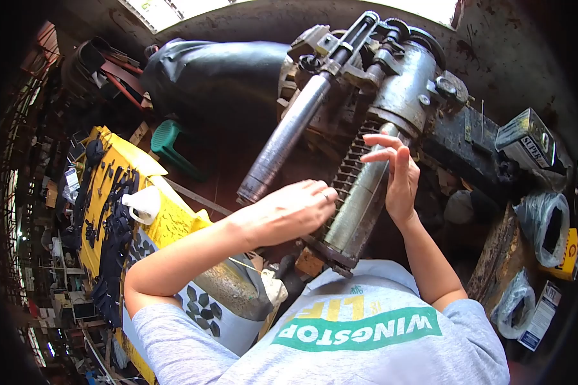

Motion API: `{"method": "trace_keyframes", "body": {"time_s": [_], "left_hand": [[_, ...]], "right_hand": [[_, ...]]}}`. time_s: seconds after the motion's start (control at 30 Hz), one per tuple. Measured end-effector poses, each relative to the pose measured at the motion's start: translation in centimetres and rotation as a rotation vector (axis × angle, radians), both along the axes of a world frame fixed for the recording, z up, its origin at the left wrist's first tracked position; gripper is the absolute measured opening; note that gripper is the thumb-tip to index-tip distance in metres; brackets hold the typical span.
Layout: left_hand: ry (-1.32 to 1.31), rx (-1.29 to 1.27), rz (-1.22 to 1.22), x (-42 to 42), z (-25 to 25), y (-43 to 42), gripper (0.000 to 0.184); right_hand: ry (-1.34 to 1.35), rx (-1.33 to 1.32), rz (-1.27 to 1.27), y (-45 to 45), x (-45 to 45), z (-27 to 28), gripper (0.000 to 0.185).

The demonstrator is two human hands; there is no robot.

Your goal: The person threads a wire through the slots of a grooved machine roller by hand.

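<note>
A heavy metal machine [401,86] slopes down towards me, with a long bright cylinder [353,215] reaching to near my chest. Along the cylinder's left side runs a row of dark, evenly spaced coils or rungs [350,168]. My left hand [292,208], with a ring on one finger, is closed beside the lower part of this row; its fingertips are hidden, so what it grips cannot be made out. Over the upper cylinder, my right hand [398,176] has its fingers apart and holds nothing visible. A second, thinner metal shaft [286,138] lies left of the row.
Left, a yellow sheet [131,157] carries many small black pieces and a white jug [142,205]. A green plastic chair [168,149] stands behind. On the right are a box marked SUPER [526,140], clear plastic bags [542,224] and a wooden plank [494,253].
</note>
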State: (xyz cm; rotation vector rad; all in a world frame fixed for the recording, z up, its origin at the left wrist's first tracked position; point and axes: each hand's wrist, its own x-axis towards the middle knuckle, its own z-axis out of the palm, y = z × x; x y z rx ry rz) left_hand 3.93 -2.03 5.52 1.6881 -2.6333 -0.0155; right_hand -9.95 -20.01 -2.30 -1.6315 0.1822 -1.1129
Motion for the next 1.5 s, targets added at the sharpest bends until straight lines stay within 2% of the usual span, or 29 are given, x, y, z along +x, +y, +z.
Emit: {"method": "trace_keyframes", "body": {"time_s": [0.1,0.3,0.4,0.5,0.57,0.63,0.7,0.87,0.9,1.07,1.17,1.5], "left_hand": [[0.245,0.076,0.176,0.4,-1.1,0.7,0.012],[0.723,0.113,0.435,-0.4,-2.0,2.0,0.012],[0.814,0.06,0.509,-0.6,-3.4,2.6,0.013],[0.911,0.03,0.556,-0.8,-3.3,2.7,0.012],[0.964,0.007,0.586,-1.0,-3.3,2.6,0.012],[0.95,-0.012,0.584,-0.7,-3.6,2.7,0.012],[0.953,-0.015,0.592,-0.7,-3.7,2.8,0.012],[1.001,-0.039,0.644,-1.3,-4.1,3.6,0.012],[1.009,-0.055,0.661,-1.4,-4.2,3.7,0.012],[1.015,-0.166,0.685,-2.1,-5.0,4.4,0.011],[1.009,-0.215,0.706,-2.5,-5.3,4.6,0.01],[1.095,-0.354,0.727,-3.3,-6.0,4.8,0.011]], "right_hand": [[0.025,-0.013,-0.025,0.2,-0.1,0.2,0.061],[0.039,-0.076,-0.06,0.3,0.0,0.9,0.045],[0.039,-0.095,-0.056,0.3,0.0,0.9,0.044],[0.033,-0.141,-0.048,0.1,0.1,0.9,0.033],[0.068,-0.199,-0.062,0.1,0.2,0.7,0.019],[0.088,-0.286,-0.076,0.3,0.2,0.8,0.012],[0.09,-0.402,-0.093,0.5,0.3,1.4,0.019],[0.255,-0.62,0.182,1.8,-0.7,4.1,0.032],[0.3,-0.67,0.246,2.2,-0.8,4.5,0.022],[0.477,-0.704,0.421,3.5,-0.5,5.2,0.015],[0.487,-0.731,0.475,4.1,0.4,4.6,0.014],[0.473,-0.748,0.472,4.4,0.7,5.1,0.012]]}}
